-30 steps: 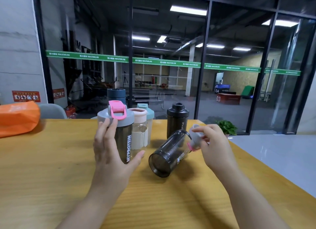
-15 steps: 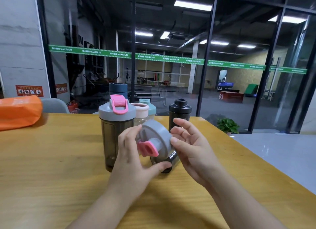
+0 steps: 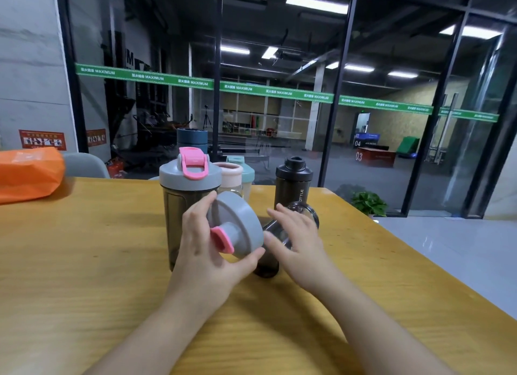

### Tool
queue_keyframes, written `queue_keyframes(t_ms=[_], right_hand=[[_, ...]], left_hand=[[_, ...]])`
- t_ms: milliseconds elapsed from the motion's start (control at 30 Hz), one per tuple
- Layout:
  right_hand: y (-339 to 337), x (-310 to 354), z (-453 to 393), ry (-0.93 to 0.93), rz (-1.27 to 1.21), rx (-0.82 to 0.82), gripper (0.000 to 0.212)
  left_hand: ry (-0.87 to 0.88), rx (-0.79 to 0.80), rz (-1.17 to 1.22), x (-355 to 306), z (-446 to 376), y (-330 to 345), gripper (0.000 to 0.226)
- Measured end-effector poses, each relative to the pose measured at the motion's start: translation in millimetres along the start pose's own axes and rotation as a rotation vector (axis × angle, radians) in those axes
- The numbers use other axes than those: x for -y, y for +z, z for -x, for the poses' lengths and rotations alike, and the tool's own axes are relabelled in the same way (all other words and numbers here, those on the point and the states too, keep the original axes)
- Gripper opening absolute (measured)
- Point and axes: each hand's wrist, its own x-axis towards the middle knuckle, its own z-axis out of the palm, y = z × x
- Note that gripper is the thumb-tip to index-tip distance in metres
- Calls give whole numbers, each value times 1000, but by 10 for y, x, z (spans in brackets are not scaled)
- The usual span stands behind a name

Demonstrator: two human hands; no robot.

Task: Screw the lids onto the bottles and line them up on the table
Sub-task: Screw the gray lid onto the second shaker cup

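Here the left hand grips a round grey lid with a pink spout cap; at three o'clock, the right hand, fingers straight, seemingly rests on a lying smoky transparent bottle.

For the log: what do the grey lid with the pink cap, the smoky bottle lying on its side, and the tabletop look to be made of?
Round grey lid with pink flip cap: matte opaque plastic, by its even, dull moulded surface. Smoky dark see-through bottle lying on its side: glossy tinted plastic, probably; light glints on it and shapes show through. Yellow-brown tabletop: wood or wood-look laminate, with a streaky grain and soft sheen.
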Motion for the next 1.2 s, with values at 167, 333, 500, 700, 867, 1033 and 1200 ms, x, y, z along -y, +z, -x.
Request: queue_keyframes(t_ms=[167,333,500,700,867,1033,1200], right_hand=[[53,15,-20,75,127,87,64],[-183,-22,-52,395,64,-174,52],[-461,-272,-37,793,-191,-106,107],[-527,-396,-45,859,-309,-52,127],[-554,-395,-30,846,-382,-1,115],[-545,-409,-37,815,-344,6,106],[-522,-375,-34,623,-523,-82,103]], left_hand=[[17,30,15,-12,8,-31,103],[14,77,28,-38,9,-56,104],[-7,139,61,-102,10,-78,93],[-23,187,79,-125,23,-85,95],[-41,205,102,-133,26,-87,93],[-62,234,138,-129,22,-99,95],[-105,266,201,-156,13,-107,94]])
